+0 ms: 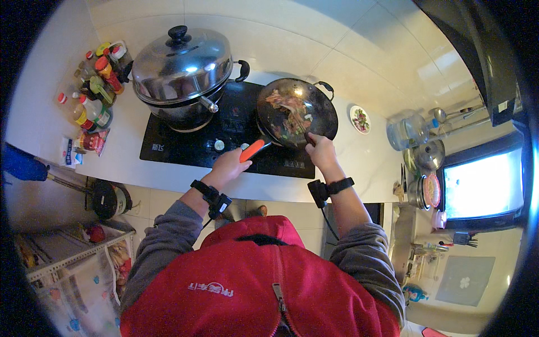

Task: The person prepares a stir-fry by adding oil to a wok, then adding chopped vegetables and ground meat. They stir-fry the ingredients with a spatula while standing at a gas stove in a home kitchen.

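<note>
My left hand [227, 169] grips the orange handle [252, 151] at the near left side of a dark wok [324, 113]. In my right hand [323, 155] is the dark handle of a cooking utensil [310, 137]. Its shaft reaches down into the wok, and its working end is hidden among the food. Browned meat pieces [290, 105] with bits of green and white lie in the wok. The wok rests on the right side of a black glass cooktop [193, 149], tilted so its inside shows.
Left of the wok stands a large lidded steel pot [181, 67] with a protruding handle. Several sauce bottles [94, 109] crowd the counter's left end. A small plate of chopped vegetables [360, 119] sits right of the wok. Farther right are a water jug [406, 132] and a pot lid [429, 154].
</note>
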`<state>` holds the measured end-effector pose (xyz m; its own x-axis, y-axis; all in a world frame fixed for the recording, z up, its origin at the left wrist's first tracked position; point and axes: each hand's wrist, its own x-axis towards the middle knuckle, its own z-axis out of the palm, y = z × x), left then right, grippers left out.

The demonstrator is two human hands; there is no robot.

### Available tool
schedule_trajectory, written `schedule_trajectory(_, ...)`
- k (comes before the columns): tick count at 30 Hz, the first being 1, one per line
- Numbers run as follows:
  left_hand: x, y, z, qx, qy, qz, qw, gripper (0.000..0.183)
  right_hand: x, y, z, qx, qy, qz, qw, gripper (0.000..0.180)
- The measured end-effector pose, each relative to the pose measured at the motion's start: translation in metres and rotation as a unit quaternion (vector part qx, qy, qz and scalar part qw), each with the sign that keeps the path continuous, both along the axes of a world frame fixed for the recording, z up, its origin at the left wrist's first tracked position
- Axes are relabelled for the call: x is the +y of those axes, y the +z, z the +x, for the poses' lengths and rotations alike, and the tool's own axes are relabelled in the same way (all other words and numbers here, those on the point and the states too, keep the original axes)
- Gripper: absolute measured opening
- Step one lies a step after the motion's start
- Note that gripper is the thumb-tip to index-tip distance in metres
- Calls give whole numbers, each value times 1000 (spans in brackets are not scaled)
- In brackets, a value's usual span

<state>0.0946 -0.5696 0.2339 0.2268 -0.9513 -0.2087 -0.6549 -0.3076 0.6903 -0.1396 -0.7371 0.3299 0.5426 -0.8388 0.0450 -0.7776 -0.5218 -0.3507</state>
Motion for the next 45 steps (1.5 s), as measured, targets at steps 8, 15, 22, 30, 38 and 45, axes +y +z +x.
schedule_trajectory(8,3,-1,-2,17,15,-23,999,39,-2,34,-30,159,-30,-30,986,41)
schedule_trajectory(15,1,-3,-2,43,13,-25,999,38,13,81,-84,165,8,57,985,34)
schedule_trajectory(22,1,2,0,25,3,-19,999,37,-41,10,-22,11,-49,-17,999,39)
schedule_trajectory(30,4,10,0,44,1,-11,999,37,12,6,-12,101,16,-9,995,41)
schedule_trajectory(38,2,8,1,28,-9,3,1000,40,41,72,-70,150,14,52,987,40)
schedule_trajectory(45,0,-2,1,39,-1,-29,999,37,-37,2,-15,-11,-54,-21,998,37)
